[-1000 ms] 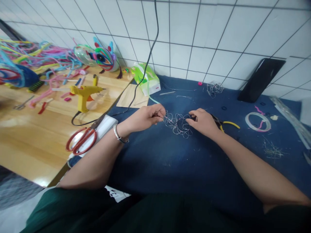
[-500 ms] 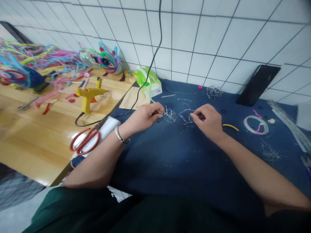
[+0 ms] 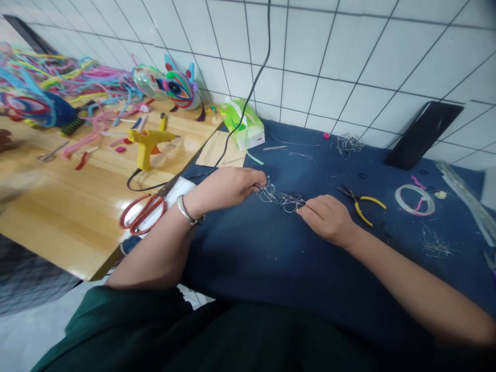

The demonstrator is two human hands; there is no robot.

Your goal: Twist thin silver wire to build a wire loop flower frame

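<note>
Dark blue cloth-covered bench, reaching right and forward of a green-and-white packet, used as landmark. Black phone: tilted, well right of packet. Red-handled scissors: front-left of it. Left hand: just in front of packet, pinching one end of looped wire piece. Right hand: front-right of packet, fingertips pinching the other end. Yellow glue gun: left of packet. Yellow-handled pliers: right-forward of packet, jaws parted. Wire piece: front-right of packet, between hands; touching cloth or not, can't tell. Pink bit: right of packet.
</note>
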